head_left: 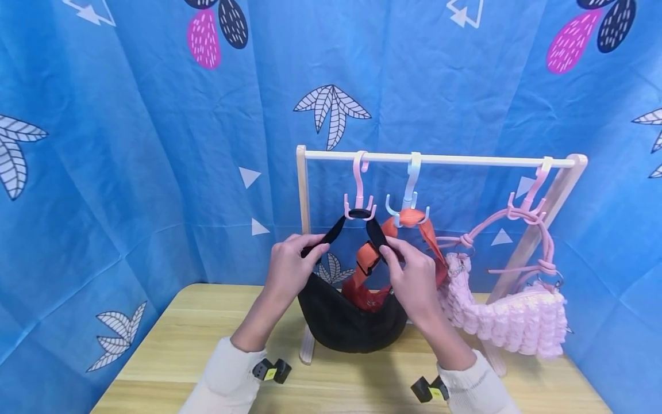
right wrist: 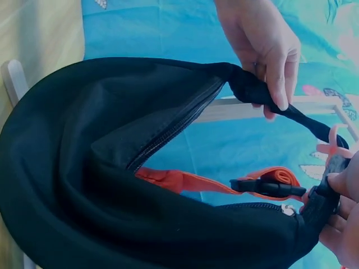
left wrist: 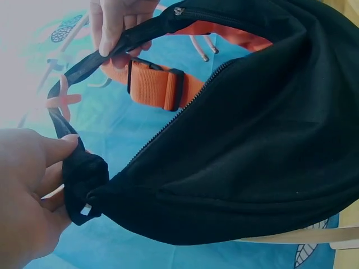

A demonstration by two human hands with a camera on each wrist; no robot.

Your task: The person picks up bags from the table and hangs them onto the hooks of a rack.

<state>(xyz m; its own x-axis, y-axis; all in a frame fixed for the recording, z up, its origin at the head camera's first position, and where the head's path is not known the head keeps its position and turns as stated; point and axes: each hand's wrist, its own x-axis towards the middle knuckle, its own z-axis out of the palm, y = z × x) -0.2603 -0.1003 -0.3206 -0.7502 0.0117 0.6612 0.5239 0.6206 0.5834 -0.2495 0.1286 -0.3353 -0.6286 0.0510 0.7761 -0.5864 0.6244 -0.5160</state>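
A black crescent-shaped shoulder bag (head_left: 357, 328) hangs by its strap from a pink hook (head_left: 359, 190) on the rack's rail. On the strap's left side, my left hand (head_left: 295, 261) pinches the black fabric between thumb and fingers. My right hand (head_left: 412, 276) pinches the strap's other side, near the zip end seen in the right wrist view. Behind the black bag hangs an orange-red bag (head_left: 368, 296), partly hidden, with its orange strap (left wrist: 151, 87) and black buckle over a light blue hook (head_left: 411, 190).
A pink puffy bag (head_left: 509, 316) hangs by a knotted cord from another pink hook (head_left: 532, 192) at the right. The rack's white rail (head_left: 465, 160) spans wooden legs on a wooden table (head_left: 170, 339). A blue patterned curtain (head_left: 155, 144) surrounds the table.
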